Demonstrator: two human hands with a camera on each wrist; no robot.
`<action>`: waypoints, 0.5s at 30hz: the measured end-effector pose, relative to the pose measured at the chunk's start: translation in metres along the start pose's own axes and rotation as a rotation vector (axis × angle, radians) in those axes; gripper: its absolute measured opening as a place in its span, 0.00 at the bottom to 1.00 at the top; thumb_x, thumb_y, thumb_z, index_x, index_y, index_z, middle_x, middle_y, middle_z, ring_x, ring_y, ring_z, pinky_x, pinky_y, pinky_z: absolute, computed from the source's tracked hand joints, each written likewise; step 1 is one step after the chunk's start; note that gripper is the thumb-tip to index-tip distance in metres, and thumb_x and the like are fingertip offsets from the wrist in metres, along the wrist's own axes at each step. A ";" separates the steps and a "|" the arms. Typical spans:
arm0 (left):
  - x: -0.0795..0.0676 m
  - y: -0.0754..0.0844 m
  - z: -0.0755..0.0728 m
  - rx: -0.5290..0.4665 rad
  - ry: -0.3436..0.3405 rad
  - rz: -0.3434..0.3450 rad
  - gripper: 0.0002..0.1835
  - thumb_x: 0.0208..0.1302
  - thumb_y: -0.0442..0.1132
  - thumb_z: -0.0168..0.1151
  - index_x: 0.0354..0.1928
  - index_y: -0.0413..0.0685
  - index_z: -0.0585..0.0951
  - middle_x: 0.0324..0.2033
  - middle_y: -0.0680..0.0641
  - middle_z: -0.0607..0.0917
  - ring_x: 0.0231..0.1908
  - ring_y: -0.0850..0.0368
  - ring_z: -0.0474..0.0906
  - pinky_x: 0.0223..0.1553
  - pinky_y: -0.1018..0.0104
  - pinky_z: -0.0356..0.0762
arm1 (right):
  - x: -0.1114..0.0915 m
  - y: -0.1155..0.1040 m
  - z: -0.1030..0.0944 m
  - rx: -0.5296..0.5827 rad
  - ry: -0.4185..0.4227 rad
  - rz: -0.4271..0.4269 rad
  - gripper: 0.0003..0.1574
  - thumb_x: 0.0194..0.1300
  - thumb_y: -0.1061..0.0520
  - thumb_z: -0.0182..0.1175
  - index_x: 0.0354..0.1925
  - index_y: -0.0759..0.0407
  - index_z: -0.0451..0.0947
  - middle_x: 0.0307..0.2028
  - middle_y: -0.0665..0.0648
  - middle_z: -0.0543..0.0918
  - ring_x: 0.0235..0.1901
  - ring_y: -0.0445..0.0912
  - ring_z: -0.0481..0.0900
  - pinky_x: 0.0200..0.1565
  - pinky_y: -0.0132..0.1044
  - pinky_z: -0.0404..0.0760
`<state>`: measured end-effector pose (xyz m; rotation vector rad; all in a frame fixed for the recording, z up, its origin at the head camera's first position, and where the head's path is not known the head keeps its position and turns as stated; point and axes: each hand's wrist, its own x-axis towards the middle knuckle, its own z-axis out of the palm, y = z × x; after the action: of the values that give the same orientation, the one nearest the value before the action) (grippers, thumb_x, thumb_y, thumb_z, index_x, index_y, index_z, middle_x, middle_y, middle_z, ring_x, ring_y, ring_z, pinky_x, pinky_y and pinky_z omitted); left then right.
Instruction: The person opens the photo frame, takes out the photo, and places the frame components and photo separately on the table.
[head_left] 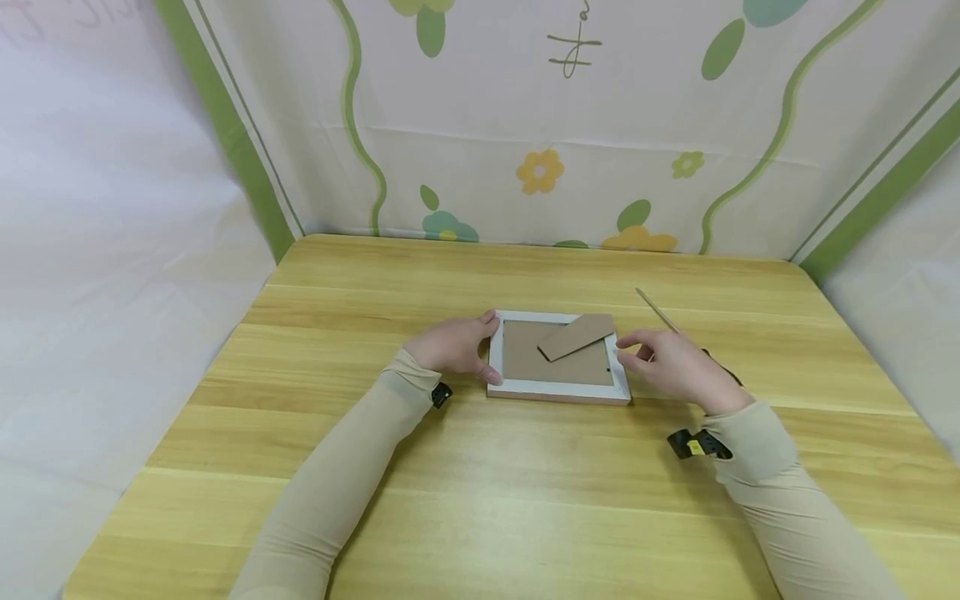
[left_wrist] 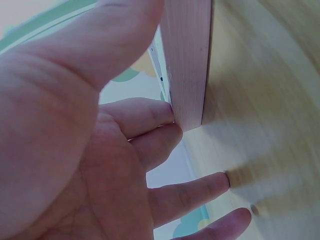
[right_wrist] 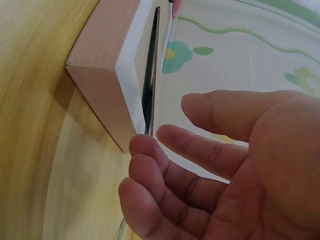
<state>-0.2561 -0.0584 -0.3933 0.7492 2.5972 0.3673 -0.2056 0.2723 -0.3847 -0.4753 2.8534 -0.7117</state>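
Note:
A white-rimmed picture frame (head_left: pixel 558 388) lies back up on the table, its wood-toned side (left_wrist: pixel 186 65) facing the left wrist camera. Brown backing board (head_left: pixel 519 354) fills it, and a flat brown stand leg (head_left: pixel 577 336) slants across the upper right, overlapping the rim. My left hand (head_left: pixel 454 345) holds the frame's left end, thumb at the near corner and fingers at the far one; two other fingertips reach down toward the tabletop. Beside the right end is my right hand (head_left: pixel 678 367), fingers loosely bent, nothing between thumb and forefinger (right_wrist: pixel 200 142).
A thin metal rod (head_left: pixel 657 309) lies behind the right hand, which hides part of it; a dark piece (head_left: pixel 723 367) shows on the other side. The wooden table (head_left: pixel 480 500) ends at a patterned cloth (head_left: pixel 480 150) at the back.

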 end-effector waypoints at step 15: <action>0.000 0.001 0.000 -0.019 0.005 -0.003 0.58 0.54 0.58 0.72 0.77 0.43 0.50 0.77 0.47 0.45 0.74 0.48 0.50 0.70 0.59 0.54 | 0.003 0.002 0.007 -0.047 0.015 -0.047 0.22 0.73 0.49 0.57 0.56 0.63 0.79 0.30 0.52 0.82 0.27 0.44 0.75 0.29 0.40 0.74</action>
<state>-0.2554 -0.0573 -0.3932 0.7392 2.5954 0.3933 -0.2077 0.2702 -0.3918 -0.5483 2.8877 -0.6609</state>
